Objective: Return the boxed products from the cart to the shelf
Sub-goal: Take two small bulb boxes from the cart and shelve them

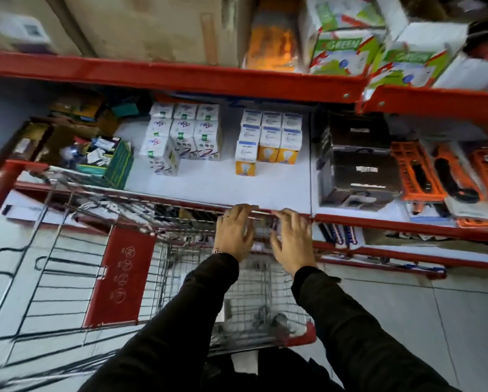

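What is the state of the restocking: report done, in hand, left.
Done: two blocks of bulb boxes stand on the shelf. In hand: left hand and right hand close around something blurred over the cart. Left: the cart's contents are too blurred to count.

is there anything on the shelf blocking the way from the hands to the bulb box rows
Nothing visible does. The left hand and right hand are at the shelf's front edge, and the white shelf surface between them and the bulb boxes is bare. What the hands hold is blurred.
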